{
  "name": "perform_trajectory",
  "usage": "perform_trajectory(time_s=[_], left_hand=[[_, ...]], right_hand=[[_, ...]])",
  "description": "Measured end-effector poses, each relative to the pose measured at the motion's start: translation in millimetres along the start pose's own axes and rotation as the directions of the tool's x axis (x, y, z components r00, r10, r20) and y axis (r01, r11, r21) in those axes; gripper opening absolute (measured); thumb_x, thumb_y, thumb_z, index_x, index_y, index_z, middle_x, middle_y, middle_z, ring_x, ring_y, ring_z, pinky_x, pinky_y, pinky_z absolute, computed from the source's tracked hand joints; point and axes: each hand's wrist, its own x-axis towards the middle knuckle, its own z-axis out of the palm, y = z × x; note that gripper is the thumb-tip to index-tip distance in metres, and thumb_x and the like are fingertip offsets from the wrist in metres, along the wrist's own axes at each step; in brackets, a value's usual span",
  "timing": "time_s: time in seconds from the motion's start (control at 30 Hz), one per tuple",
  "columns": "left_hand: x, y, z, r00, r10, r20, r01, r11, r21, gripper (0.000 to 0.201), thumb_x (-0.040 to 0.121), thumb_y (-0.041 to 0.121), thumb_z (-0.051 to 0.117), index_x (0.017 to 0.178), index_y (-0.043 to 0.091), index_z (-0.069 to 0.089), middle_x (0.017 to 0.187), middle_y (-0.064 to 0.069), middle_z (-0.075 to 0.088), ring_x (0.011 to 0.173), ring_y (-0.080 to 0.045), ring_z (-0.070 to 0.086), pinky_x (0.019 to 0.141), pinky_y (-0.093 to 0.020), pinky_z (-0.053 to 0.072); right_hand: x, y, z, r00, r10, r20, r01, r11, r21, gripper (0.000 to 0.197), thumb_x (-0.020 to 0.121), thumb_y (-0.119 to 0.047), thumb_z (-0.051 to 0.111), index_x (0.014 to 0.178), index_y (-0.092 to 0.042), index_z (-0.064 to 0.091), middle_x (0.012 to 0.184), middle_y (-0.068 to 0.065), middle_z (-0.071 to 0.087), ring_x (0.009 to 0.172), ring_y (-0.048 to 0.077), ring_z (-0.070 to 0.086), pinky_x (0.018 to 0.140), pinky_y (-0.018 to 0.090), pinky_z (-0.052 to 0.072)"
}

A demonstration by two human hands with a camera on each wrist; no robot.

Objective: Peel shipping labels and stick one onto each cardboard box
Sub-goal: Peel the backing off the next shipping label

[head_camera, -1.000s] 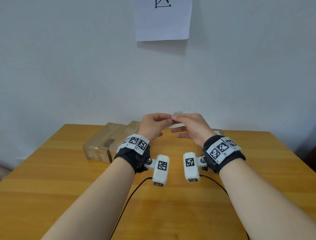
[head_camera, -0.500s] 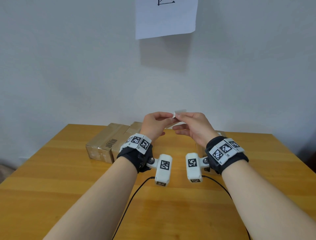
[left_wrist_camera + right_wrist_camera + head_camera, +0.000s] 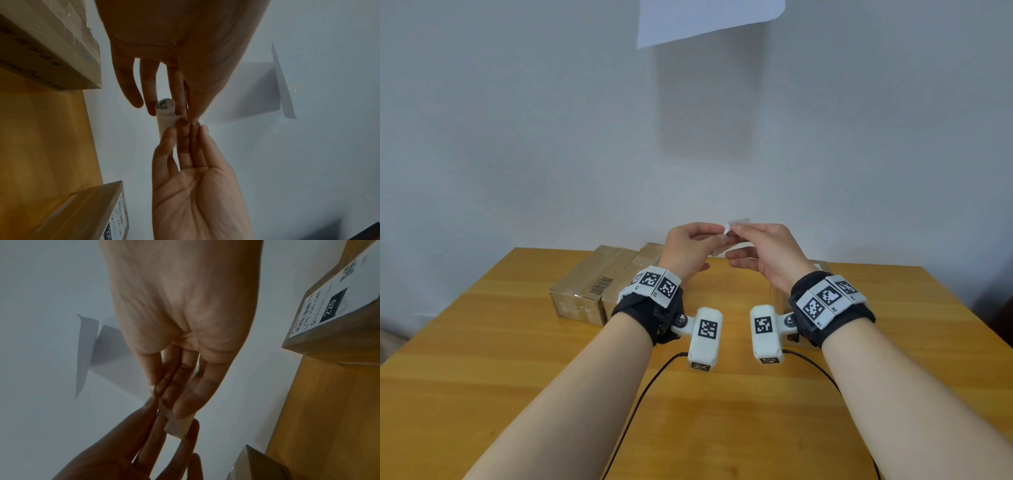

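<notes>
Up above the table (image 3: 482, 342), pinched at one corner between left hand (image 3: 688, 246) and right hand (image 3: 767, 250): a curled label (image 3: 165, 113), hanging below both thumbs. Beyond, boxes (image 3: 592, 284) against the wall.

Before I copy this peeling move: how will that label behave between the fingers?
Probably floppy: the label curls between the left hand and right hand. Likely very light, since fingertip pinches hold it. Its peeled corner may cling to skin.
</notes>
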Motion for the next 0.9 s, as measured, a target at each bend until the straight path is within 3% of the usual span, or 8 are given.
perform_trajectory(time_s=[0.17,0.5,0.63,0.8,0.9], left_hand=[[-1.2,0.4,0.4,1.000,0.001,-0.001,-0.001,1.000,0.006,0.012,0.094,0.021,0.079,0.106,0.024,0.076,0.104,0.005,0.080,0.097,-0.009,0.072,0.074,-0.028,0.056],[-4.2,3.5,-0.8,1.000,-0.001,0.001,0.001,1.000,0.008,0.011,0.094,0.023,0.079,0.104,0.025,0.076,0.107,0.003,0.081,0.098,-0.011,0.072,0.074,-0.028,0.055],[-5.9,5.5,-0.1,1.000,-0.003,-0.001,0.003,1.000,0.013,0.017,0.093,0.033,0.080,0.106,0.022,0.078,0.105,0.002,0.081,0.092,-0.009,0.070,0.073,-0.027,0.055],[-6.9,6.2,1.2,1.000,-0.003,-0.016,0.003,1.000,0.030,0.019,0.095,0.036,0.077,0.104,0.020,0.079,0.106,-0.004,0.081,0.102,-0.018,0.075,0.076,-0.028,0.059],[-7.0,7.2,2.5,0.999,-0.004,-0.036,0.005,0.999,0.038,0.012,0.098,0.033,0.074,0.097,0.022,0.078,0.105,-0.009,0.081,0.096,-0.019,0.075,0.078,-0.031,0.058]], right_hand=[[0.8,-0.7,0.2,1.000,0.014,-0.006,-0.014,1.000,0.001,0.029,0.098,-0.026,0.071,0.108,0.001,0.074,0.104,0.018,0.077,0.078,0.029,0.072,0.070,0.036,0.062],[-0.5,-0.8,1.1,1.000,0.005,-0.004,-0.005,1.000,-0.006,0.024,0.099,-0.020,0.070,0.111,0.000,0.074,0.103,0.018,0.077,0.078,0.027,0.072,0.071,0.035,0.063],[-1.5,-2.3,2.7,1.000,-0.018,-0.014,0.017,0.998,-0.060,0.021,0.101,-0.016,0.066,0.108,0.001,0.076,0.099,0.017,0.076,0.078,0.026,0.071,0.071,0.035,0.062],[-2.2,-2.7,4.3,0.999,-0.032,-0.043,0.026,0.991,-0.129,0.017,0.100,-0.014,0.065,0.103,-0.001,0.077,0.095,0.015,0.078,0.076,0.025,0.073,0.067,0.036,0.062],[-3.8,-3.5,4.9,0.998,-0.032,-0.052,0.025,0.992,-0.128,0.016,0.098,-0.015,0.068,0.101,-0.002,0.077,0.088,0.010,0.076,0.073,0.024,0.072,0.065,0.035,0.062]])
